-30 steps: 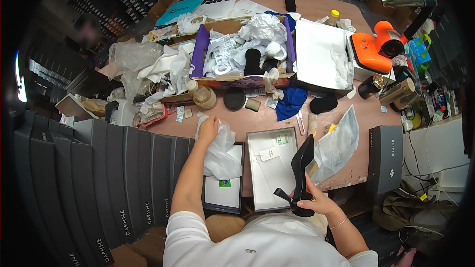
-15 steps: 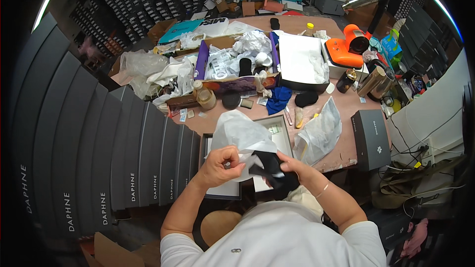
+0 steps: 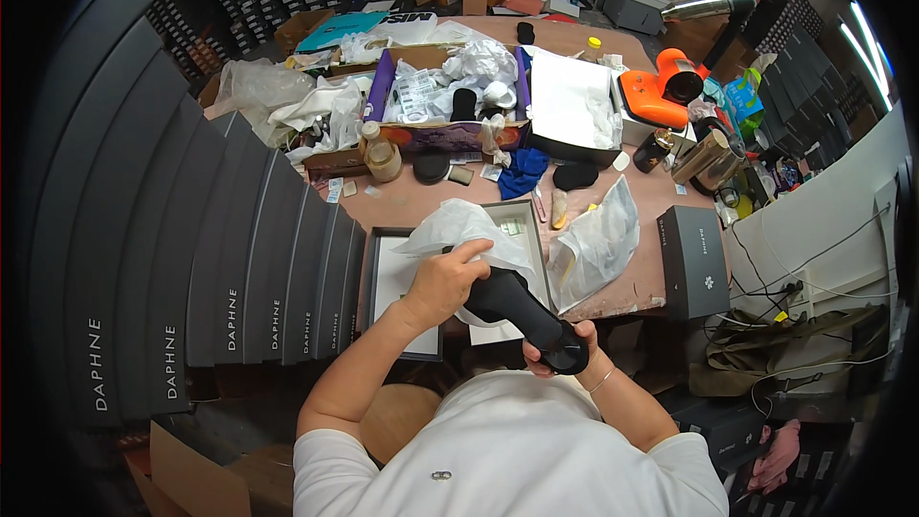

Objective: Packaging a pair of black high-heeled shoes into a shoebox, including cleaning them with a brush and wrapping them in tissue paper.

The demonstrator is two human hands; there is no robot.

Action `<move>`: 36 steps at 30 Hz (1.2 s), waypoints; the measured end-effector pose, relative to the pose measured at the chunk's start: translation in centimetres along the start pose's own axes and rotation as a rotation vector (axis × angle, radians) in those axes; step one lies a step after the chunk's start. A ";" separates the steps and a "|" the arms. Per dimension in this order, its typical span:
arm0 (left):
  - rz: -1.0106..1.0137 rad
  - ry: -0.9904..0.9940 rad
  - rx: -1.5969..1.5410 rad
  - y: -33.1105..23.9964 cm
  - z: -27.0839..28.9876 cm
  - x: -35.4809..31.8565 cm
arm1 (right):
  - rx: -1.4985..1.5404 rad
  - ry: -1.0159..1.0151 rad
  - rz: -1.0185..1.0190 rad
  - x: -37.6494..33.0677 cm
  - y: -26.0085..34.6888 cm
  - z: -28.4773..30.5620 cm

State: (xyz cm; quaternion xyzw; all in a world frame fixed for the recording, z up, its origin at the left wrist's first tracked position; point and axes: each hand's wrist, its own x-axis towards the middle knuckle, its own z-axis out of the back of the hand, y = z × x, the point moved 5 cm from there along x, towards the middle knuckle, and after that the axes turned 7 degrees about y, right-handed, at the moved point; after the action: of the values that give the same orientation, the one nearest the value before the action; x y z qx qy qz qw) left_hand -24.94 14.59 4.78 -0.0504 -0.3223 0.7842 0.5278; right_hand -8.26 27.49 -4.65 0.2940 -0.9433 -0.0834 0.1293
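A black shoe (image 3: pixel 522 310) slants across in front of me, its heel end low and to the right. My right hand (image 3: pixel 589 356) is closed round that heel end. At the upper end my left hand (image 3: pixel 442 289) is closed over the toe part, with the forefinger stretched across it. A thin white bag (image 3: pixel 467 226) lies crumpled just beyond the left fingers; whether they pinch it too is hidden. Beneath both is an open grey shoebox (image 3: pixel 391 273) with a pale inside. A second white bag (image 3: pixel 603 244) rests to its right on the table.
Stacked dark shoeboxes (image 3: pixel 206 258) rise on the left. A closed shoebox (image 3: pixel 694 263) stands at right. Farther back are a purple carton (image 3: pixel 450 137) of crumpled paper, a glass jar (image 3: pixel 382 161), a blue cloth (image 3: pixel 523 174) and an orange device (image 3: pixel 654 101).
The shoe has turned lengthwise, showing more outside the bag. My right hand has moved down to its heel end, and my left hand has gone from pinching the bag to the toe part.
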 end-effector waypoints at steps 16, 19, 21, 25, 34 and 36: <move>-0.308 -0.506 -0.131 -7.0 1.4 -0.2 | -1.131 -0.725 0.318 4.5 4.4 -2.4; 0.025 -0.526 -0.174 -5.9 -0.3 -1.6 | -0.079 -0.317 0.414 2.6 4.3 -1.2; 0.154 -0.521 -0.272 -4.0 -1.0 -2.1 | -0.169 -0.398 0.428 3.2 4.1 -1.3; 0.044 -0.553 -0.279 -6.0 -1.0 -0.9 | -0.417 -0.712 0.311 1.6 2.3 1.7; -0.215 -0.426 -0.266 -6.2 -5.2 -3.5 | -0.353 -0.313 0.524 0.1 5.9 1.7; -0.170 -0.382 -0.260 -6.1 -4.7 -4.0 | -0.209 -0.143 0.544 -0.8 6.1 0.8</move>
State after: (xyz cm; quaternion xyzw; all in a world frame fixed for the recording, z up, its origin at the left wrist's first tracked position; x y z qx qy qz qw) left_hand -16.38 14.72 3.40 0.0584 -0.5177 0.6843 0.5102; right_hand -11.16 32.99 -4.14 0.0088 -0.9805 -0.1628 0.1095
